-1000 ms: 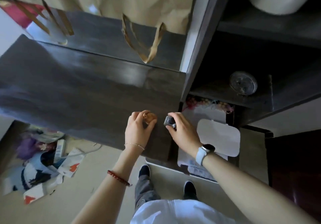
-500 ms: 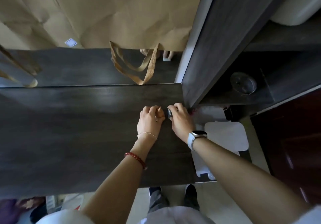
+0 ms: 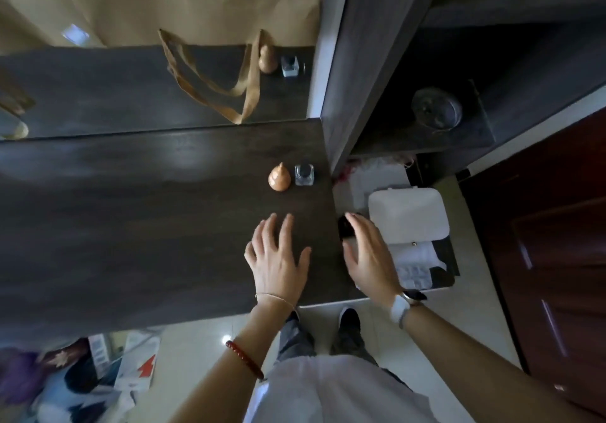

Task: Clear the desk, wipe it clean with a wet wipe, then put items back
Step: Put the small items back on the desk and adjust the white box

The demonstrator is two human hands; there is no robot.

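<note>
Dark wood desk (image 3: 131,225) bearing a small tan gourd (image 3: 279,178) and a clear glass bottle (image 3: 304,175), side by side and just touching, near the right edge, toward the far side. Left hand (image 3: 278,258) hovering palm-down over the desk, fingers spread, holding nothing, nearer than the gourd and apart from it. Right hand (image 3: 370,255) open too, fingers loosely spread, off the desk's right edge over a white case (image 3: 408,216). Half a second earlier, both hands closed on these two pieces; now released and drawn back. Paper bag (image 3: 196,2) against the far wall
</note>
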